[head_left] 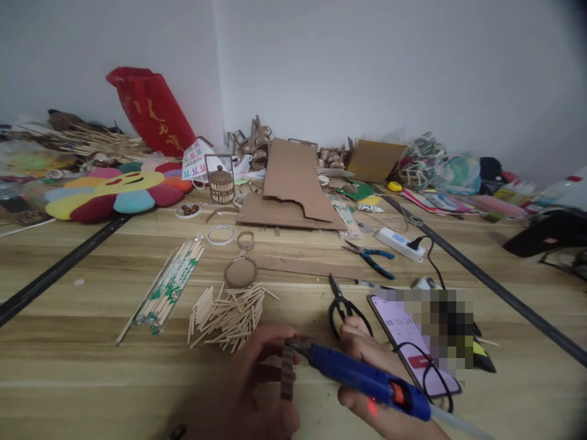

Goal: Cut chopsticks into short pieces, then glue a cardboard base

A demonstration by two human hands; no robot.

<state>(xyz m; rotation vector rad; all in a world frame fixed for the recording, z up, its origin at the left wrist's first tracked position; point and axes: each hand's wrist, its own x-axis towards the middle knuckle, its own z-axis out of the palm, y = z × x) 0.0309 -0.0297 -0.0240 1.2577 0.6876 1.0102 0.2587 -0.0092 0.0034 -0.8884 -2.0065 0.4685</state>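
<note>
My left hand [257, 391] pinches a short corrugated cardboard strip [287, 373] between thumb and fingers, held upright above the table's front. Wrapped round a blue hot glue gun [358, 373], my right hand [367, 342] keeps its metal nozzle at the strip's top end. A red light glows on the gun, and a pale glue stick [458, 421] sticks out of its rear. Just beyond my left hand lies a loose pile of short wooden sticks [233, 315]. Black-handled scissors [342, 305] lie just beyond my right hand.
A round cardboard disc [241, 272] and a flat cardboard strip [312, 266] lie ahead. Packaged chopsticks [172, 284] are at left. Pliers [373, 256], a power strip [400, 243] and a phone [413, 342] lie at right. Cardboard sheets [293, 177] and a small stick bucket [221, 183] stand behind.
</note>
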